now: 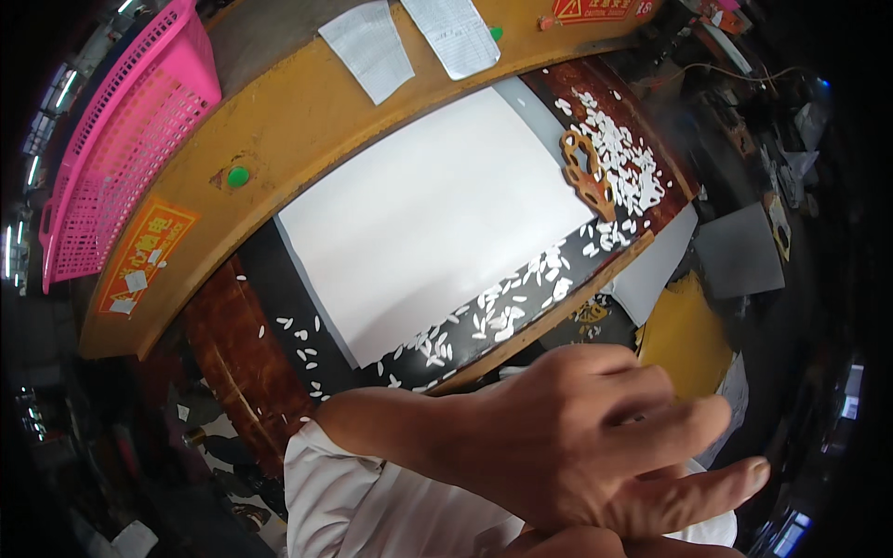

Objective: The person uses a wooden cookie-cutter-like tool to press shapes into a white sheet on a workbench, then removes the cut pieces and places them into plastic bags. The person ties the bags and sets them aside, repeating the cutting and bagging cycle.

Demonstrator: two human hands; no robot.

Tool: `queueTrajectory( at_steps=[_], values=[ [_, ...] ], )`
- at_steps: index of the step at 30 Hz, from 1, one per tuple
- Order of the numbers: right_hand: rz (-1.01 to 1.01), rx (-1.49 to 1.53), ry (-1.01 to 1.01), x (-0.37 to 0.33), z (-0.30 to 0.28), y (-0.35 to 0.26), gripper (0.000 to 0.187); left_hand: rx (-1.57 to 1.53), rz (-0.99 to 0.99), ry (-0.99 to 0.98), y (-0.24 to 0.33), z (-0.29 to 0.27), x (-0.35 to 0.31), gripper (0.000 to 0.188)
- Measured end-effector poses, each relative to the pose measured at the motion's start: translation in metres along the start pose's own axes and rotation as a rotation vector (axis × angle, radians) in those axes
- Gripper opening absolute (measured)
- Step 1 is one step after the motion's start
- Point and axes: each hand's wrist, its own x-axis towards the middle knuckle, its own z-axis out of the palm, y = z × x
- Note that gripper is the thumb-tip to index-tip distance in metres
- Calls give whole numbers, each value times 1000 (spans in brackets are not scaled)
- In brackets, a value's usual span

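My left hand (595,437) reaches in from the lower left, large in front of the bench, its fingers curled toward the palm. Whatever it holds, if anything, is hidden. Below it, cut off by the lower edge, shows a bit of skin that seems to be my right hand (577,544); its fingers are hidden. Beyond them a blank white sheet (437,205) lies on a black board (288,284). A brown cutting die (579,167), shaped like a row of open loops, rests at the sheet's right edge. Small white oval cutouts (619,153) pile up beside it.
An ochre machine beam (279,153) spans behind the sheet, with papers (367,51) and a green button (238,177) on it. A pink plastic basket (130,149) stands far left. More white cutouts (498,321) lie along the board's near edge, above a wooden strip (549,321).
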Motion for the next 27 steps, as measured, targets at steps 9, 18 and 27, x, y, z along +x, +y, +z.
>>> queueTrajectory(
  at_steps=[9,18,27],
  values=[
    [3,32,-284,85,-86,-48,11,327,-263,-47,-111,2,7,65],
    [-264,-13,-160,132,-128,-79,22,656,-1125,-86,-161,36,-113,27],
    [62,-135,-267,155,-220,-86,18,1155,-1392,383,-118,72,-316,19]
  ],
)
